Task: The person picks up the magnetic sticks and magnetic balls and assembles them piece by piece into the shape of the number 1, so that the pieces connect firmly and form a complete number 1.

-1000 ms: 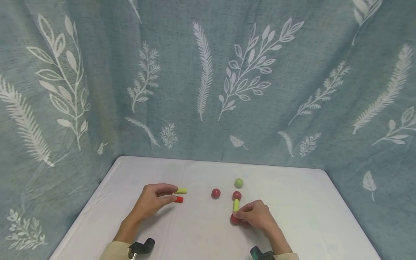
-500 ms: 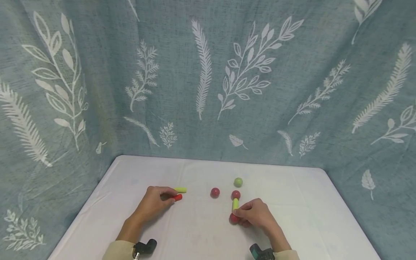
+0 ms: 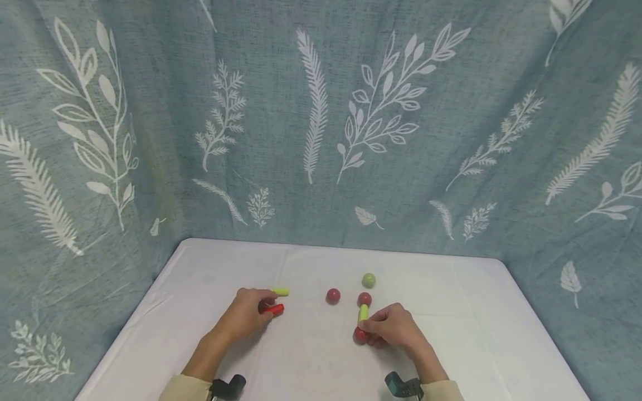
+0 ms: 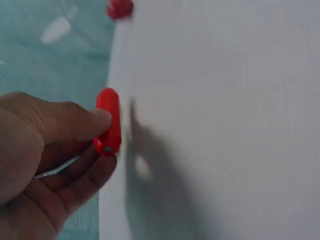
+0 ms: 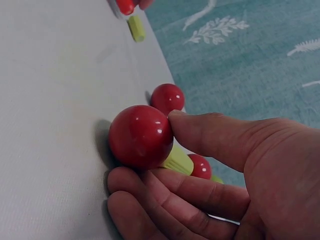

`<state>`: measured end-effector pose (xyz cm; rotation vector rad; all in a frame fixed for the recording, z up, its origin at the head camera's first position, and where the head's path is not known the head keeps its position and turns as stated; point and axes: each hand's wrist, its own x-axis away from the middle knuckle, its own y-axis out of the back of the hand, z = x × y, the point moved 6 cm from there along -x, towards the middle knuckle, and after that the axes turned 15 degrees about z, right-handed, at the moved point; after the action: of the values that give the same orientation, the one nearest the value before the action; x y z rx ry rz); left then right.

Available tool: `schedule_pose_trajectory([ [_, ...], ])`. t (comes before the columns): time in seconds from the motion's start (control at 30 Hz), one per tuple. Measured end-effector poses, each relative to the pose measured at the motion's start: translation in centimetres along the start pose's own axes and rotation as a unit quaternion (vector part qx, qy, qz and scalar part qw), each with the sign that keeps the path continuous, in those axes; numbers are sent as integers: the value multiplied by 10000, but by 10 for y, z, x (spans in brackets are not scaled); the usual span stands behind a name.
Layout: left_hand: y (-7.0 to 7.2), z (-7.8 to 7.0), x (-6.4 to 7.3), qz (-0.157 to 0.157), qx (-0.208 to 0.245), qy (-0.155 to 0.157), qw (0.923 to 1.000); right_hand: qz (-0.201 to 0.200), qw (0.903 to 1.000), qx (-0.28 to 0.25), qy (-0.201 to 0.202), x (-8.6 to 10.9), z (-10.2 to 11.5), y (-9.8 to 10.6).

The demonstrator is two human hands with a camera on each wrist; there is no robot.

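The white worktop (image 3: 311, 362) fills the lower middle of my head view, its far corners rounded and its surface faintly creased. Blue-green fabric (image 3: 281, 111) with pale leaf sprigs hangs behind it and down both sides, loosely folded toward the upper left.

Left of centre, the left hand (image 3: 244, 313) pinches a red stick (image 4: 115, 120) between thumb and fingers; my left wrist view shows its shadow on the white. A yellow-green stick (image 3: 283, 292) lies just above that hand.

Right of centre, I have the right hand's (image 3: 397, 328) fingers gripping a glossy red ball (image 5: 139, 137). A second yellow-green stick (image 3: 363, 313) runs up from it toward another red ball (image 3: 364, 299), with a green ball (image 3: 369, 280) just above. A third red ball (image 3: 333, 296) sits apart, near the centre.

Beige sleeves (image 3: 186, 388) enter along the bottom edge.
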<state>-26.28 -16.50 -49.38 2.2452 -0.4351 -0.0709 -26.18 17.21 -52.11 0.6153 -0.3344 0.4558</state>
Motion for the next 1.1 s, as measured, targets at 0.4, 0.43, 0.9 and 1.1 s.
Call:
schedule_pose_trajectory([
  [0.4,-66,-49,25,917,2632,283,9600,-37,10000,-46,4,0,0,3],
  [0.43,-72,-53,24,954,2660,293,9588,-43,10000,-51,-2,0,0,3],
  [0.9,-134,-97,7,964,2712,533,9562,19,9997,-180,167,0,-1,0],
  [1.1,-142,-105,-1,945,2716,663,9555,40,9997,-179,171,0,-2,-1],
])
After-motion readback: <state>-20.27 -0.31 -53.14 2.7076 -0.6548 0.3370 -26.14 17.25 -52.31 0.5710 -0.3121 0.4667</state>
